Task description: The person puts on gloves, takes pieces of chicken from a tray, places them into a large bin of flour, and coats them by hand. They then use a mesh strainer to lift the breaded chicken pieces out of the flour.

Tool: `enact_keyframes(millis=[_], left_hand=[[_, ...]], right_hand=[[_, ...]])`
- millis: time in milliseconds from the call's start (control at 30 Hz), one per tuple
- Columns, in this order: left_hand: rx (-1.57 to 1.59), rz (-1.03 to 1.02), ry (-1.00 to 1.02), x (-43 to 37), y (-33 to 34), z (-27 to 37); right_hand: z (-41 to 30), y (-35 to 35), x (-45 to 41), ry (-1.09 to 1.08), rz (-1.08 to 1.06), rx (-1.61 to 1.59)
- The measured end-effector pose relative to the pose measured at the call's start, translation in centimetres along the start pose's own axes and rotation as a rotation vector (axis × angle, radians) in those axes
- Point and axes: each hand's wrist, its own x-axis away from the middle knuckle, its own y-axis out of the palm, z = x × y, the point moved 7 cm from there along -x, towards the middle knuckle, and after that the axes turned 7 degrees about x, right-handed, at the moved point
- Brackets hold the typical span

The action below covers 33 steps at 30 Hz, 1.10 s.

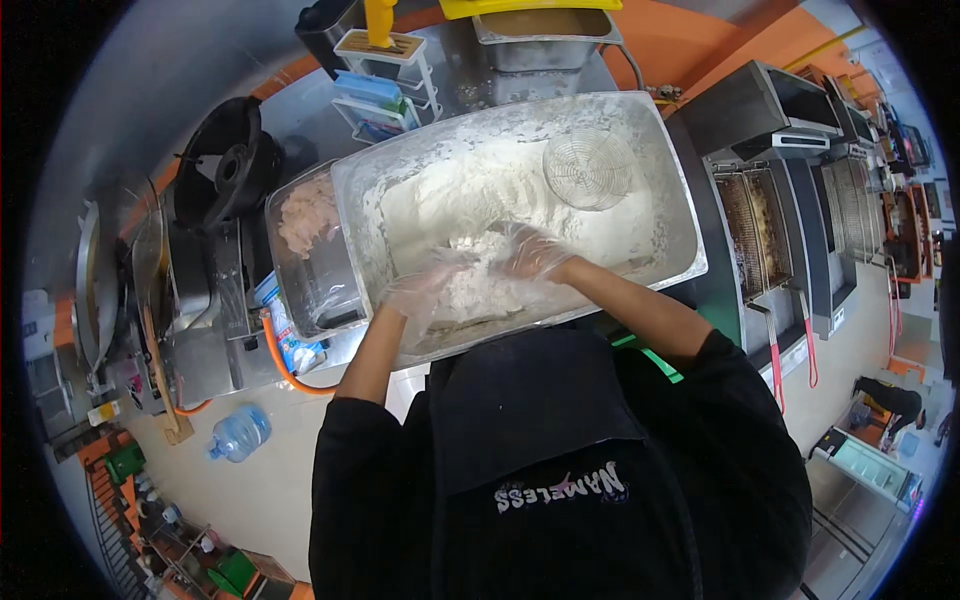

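A large metal pan [675, 251] lies before me with white flour [480, 184] spread over its bottom. Both my hands wear loose clear plastic gloves and are down in the flour near the pan's close side. My left hand [435, 279] is at the left of a heap of flour-coated pieces [484, 289]; its fingers are blurred and partly covered. Curved over the same heap from the right is my right hand [534, 253], fingers pointing left. Whether either hand grips a piece is hidden. A round wire strainer [589, 169] rests on the flour at the far right.
Left of the pan, a smaller metal tray [319, 281] holds raw meat [309, 214]. Behind stand a white knife rack [386, 90] and a metal container [536, 52]. Fryer baskets [752, 229] are at the right. A blue water bottle [240, 433] lies on the floor; a person [889, 401] is far off.
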Motion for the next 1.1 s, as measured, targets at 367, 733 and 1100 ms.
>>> enact_keyframes(millis=[367, 733, 1100], left_hand=[[-0.652, 0.162, -0.631, -0.5, -4.9, 8.4], [-0.245, 0.244, -0.161, -14.2, -1.2, 14.4], [-0.361, -0.030, -0.236, -21.9, 1.3, 16.6]], right_hand=[[-1.8, -3.4, -0.6, -0.279, 0.191, 0.452], [3.7, -14.5, 2.0, 0.083, 0.295, 0.327], [15.1, -20.7, 1.6, 0.243, 0.262, 0.676]])
